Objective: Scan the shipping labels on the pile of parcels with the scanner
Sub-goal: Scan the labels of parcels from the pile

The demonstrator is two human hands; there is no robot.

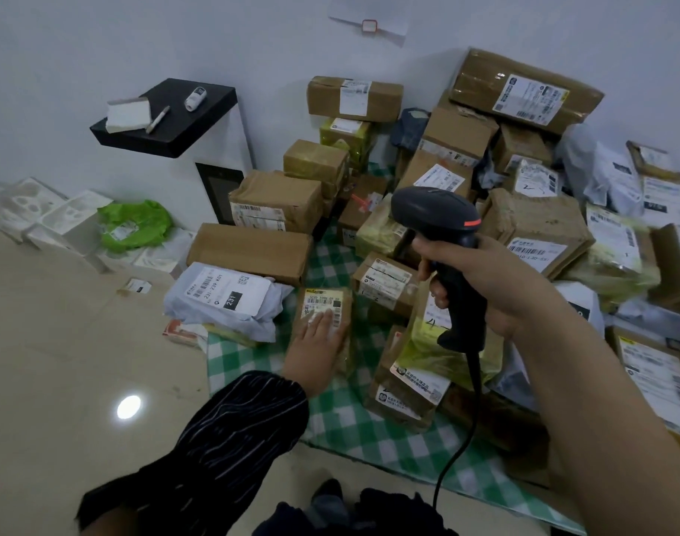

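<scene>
My right hand (489,280) grips the handle of a black corded scanner (435,210), its head raised and pointing away over the pile. My left hand (317,346) lies flat with straight fingers on a small brown parcel (323,303) on the green checked cloth (354,419); its white shipping label (321,301) shows just past my fingertips. A pile of brown boxes and plastic mailers (485,179) with white labels fills the corner behind. A grey mailer (226,295) with a large label lies left of the small parcel.
A white stand with a black shelf (168,118) holding a pad, a pen and a small device stands at the wall. White foam trays (41,214) and a green bag (133,222) lie on the tiled floor at left. The scanner cable (466,427) hangs toward my lap.
</scene>
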